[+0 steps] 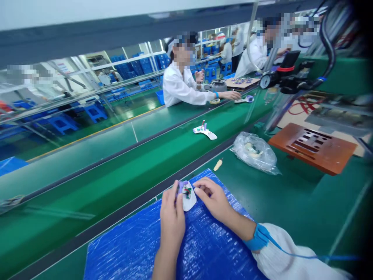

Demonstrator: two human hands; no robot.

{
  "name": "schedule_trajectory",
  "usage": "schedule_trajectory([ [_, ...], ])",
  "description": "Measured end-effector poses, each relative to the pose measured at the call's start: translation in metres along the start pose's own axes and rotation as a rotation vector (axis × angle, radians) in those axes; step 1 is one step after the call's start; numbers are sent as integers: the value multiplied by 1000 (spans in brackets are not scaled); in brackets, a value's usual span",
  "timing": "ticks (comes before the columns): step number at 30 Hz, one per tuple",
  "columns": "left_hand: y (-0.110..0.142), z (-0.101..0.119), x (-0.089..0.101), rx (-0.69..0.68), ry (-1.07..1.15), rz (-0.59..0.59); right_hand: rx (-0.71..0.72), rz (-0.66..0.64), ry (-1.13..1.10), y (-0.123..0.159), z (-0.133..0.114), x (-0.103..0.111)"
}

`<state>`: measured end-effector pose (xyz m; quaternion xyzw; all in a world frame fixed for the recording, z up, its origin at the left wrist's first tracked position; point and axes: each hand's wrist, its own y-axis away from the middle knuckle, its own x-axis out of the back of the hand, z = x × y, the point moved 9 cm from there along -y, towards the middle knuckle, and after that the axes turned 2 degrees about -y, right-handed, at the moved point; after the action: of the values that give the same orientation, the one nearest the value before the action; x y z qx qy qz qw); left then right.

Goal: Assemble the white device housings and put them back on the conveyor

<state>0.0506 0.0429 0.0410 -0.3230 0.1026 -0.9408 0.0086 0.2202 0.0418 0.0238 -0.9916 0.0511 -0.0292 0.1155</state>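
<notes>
Above the blue mat (134, 245), the left hand (172, 212) holds a small white and purple part (190, 202). The right hand (215, 197) is at its edge, maybe pinching; I cannot tell.

We see a green counter (262, 194) in front of us and a brighter green belt (116, 165) running diagonally beside it. Beyond lies a glossy green floor (125, 113), edged by a yellow line (87, 137) and catching pale light. Blue stools (96, 111) stand there, with blue bins (131, 68) behind white frames (150, 58). Above us, a pale beam (116, 17) spans the view.
</notes>
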Motion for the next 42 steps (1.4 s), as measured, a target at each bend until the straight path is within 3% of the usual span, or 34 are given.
schedule_trajectory([
  [4, -56, -29, 68, 124, -95, 290, -89, 127, -35, -6, 19, 17],
  [8, -126, -72, 119, 283, -313, 362, -166, 84, -60, -9, 34, 14],
  [11, -152, -94, 135, 396, -371, 376, -171, 56, -26, -9, 37, 11],
  [13, -155, -93, 131, 432, -419, 409, -175, 59, -15, -9, 39, 10],
  [15, -156, -74, 107, 366, -463, 412, -188, 65, -17, -10, 41, 10],
  [16, -157, -59, 85, 290, -475, 379, -194, 65, -20, -10, 42, 9],
  [20, -168, 20, -53, -92, -447, 16, -203, 74, -49, -11, 41, 9],
  [23, -174, 65, -138, -196, -433, -148, -205, 111, -78, -12, 39, 14],
  [25, -183, 80, -170, -181, -452, -187, -207, 143, -129, -12, 40, 19],
  [27, -193, 82, -182, -134, -483, -191, -229, 178, -194, -13, 45, 24],
  [30, -204, 72, -170, -59, -510, -176, -268, 188, -229, -14, 52, 25],
  [34, -187, 55, -118, -20, -450, -167, -252, 184, -201, -13, 43, 24],
  [37, -136, 46, -65, -89, -359, -197, -207, 329, -187, -9, 28, 42],
  [40, -63, 34, -21, -202, -240, -324, -161, 508, -129, -4, 16, 66],
  [42, -19, 18, -2, -171, -203, -426, -149, 473, -83, -8, 13, 68],
])
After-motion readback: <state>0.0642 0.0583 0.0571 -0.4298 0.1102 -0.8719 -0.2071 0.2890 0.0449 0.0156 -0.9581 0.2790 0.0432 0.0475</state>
